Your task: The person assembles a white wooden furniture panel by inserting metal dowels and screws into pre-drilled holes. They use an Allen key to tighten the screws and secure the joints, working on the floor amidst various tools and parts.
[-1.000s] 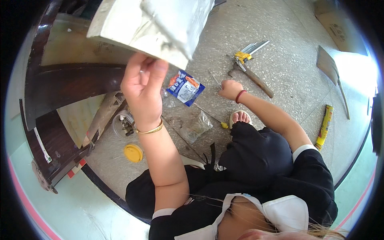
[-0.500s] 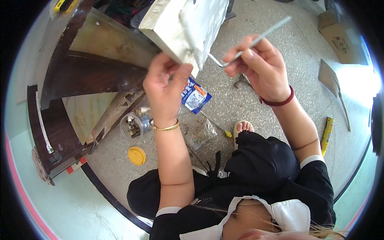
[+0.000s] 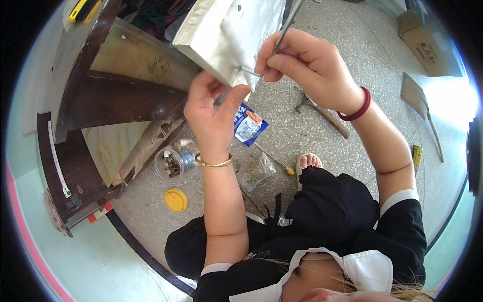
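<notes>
My left hand (image 3: pixel 214 113) grips the lower edge of a pale wooden panel (image 3: pixel 229 35) held up in front of me. A gold bangle sits on that wrist. My right hand (image 3: pixel 307 65), with a red band at the wrist, pinches a thin L-shaped metal key (image 3: pixel 282 35) whose short end touches the panel's corner. Below the hands, on the speckled floor, lie a blue and white packet (image 3: pixel 249 123) and a clear bag of small hardware (image 3: pixel 256 171).
Dark curved wooden furniture parts (image 3: pixel 115 100) stand at the left. A clear jar of screws (image 3: pixel 171 162) and its yellow lid (image 3: pixel 176 200) sit beside them. A hammer (image 3: pixel 322 111) and a cardboard box (image 3: pixel 427 43) lie further right. A screwdriver (image 3: pixel 274 162) rests near my sandalled foot.
My right hand came up from the floor with the metal key and brought its short end to the panel's corner. The panel and my left hand have drawn closer.
</notes>
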`<control>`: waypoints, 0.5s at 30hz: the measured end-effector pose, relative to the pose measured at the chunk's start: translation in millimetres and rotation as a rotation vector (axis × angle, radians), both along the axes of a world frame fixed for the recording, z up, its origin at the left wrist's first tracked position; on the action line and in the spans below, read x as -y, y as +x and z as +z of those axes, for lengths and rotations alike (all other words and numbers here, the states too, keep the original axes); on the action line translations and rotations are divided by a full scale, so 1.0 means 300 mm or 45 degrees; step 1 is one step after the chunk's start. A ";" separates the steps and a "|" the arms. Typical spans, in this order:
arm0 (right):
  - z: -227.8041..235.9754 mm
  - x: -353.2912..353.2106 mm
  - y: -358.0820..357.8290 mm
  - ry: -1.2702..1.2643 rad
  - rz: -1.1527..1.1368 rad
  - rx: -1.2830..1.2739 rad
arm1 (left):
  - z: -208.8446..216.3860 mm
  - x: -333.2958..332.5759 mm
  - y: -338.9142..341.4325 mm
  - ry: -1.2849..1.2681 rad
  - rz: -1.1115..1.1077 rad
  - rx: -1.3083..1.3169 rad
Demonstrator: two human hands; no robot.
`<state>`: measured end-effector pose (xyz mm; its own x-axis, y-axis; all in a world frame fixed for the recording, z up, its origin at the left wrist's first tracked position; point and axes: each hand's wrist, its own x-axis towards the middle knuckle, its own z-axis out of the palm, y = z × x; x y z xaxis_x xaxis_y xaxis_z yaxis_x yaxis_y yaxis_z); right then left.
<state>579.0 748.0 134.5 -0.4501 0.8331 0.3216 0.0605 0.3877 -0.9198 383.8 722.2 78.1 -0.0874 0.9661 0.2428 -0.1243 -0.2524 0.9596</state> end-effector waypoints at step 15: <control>0.048 -0.023 -0.034 0.595 -0.119 0.360 | 0.020 0.009 0.041 0.019 0.190 -0.116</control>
<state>568.7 754.9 149.0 -0.5036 0.6712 0.5440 0.3342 0.7320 -0.5937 395.9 719.6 84.3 -0.2062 0.9404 0.2703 0.0030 -0.2756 0.9613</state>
